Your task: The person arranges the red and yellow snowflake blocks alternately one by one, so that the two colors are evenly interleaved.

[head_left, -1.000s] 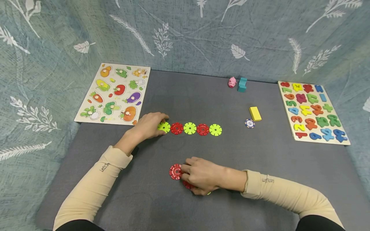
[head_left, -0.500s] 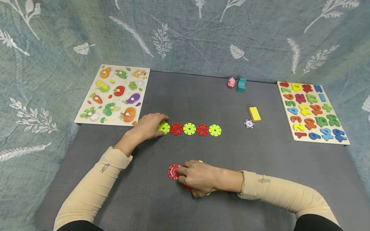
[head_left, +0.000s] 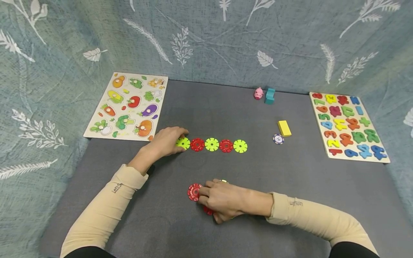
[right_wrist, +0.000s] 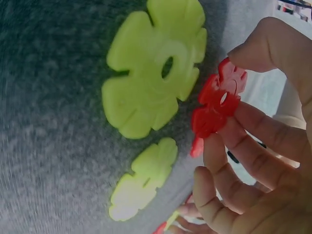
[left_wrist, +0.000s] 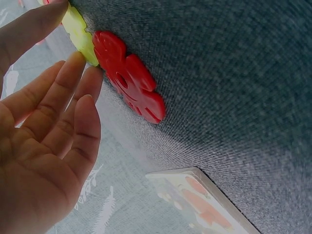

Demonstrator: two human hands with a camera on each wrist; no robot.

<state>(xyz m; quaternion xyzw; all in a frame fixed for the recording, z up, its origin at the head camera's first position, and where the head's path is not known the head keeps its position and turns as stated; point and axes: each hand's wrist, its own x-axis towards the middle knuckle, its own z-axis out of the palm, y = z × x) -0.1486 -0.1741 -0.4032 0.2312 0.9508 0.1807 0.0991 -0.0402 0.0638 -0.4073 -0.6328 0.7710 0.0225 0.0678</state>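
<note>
In the head view, yellow-green and red slotted interlocking discs lie in an alternating row. My left hand (head_left: 166, 141) pinches the yellow-green disc (head_left: 183, 143) at the row's left end, thumb on its near edge and fingers on its far edge. A red disc (left_wrist: 127, 78), under that palm in the left wrist view, is hidden from the head view. Nearer me, my right hand (head_left: 224, 199) pinches a red disc (right_wrist: 218, 100) by its edges. Beside it lie two yellow-green discs, a large-looking one (right_wrist: 156, 68) and a farther one (right_wrist: 144, 180). Another red disc (head_left: 194, 192) shows left of the right fingers.
A vegetable puzzle board (head_left: 126, 105) lies back left, a number puzzle board (head_left: 350, 127) at right. Between them are a pink pig (head_left: 259, 93), a teal block (head_left: 270, 96), a yellow block (head_left: 284, 128) and a poker chip (head_left: 278, 139). Patterned cloth (head_left: 209, 43) hangs behind.
My right hand has shifted slightly left and toward me, and a bit of yellow-green disc now shows behind its knuckles. My left hand has stayed in place on its disc.
</note>
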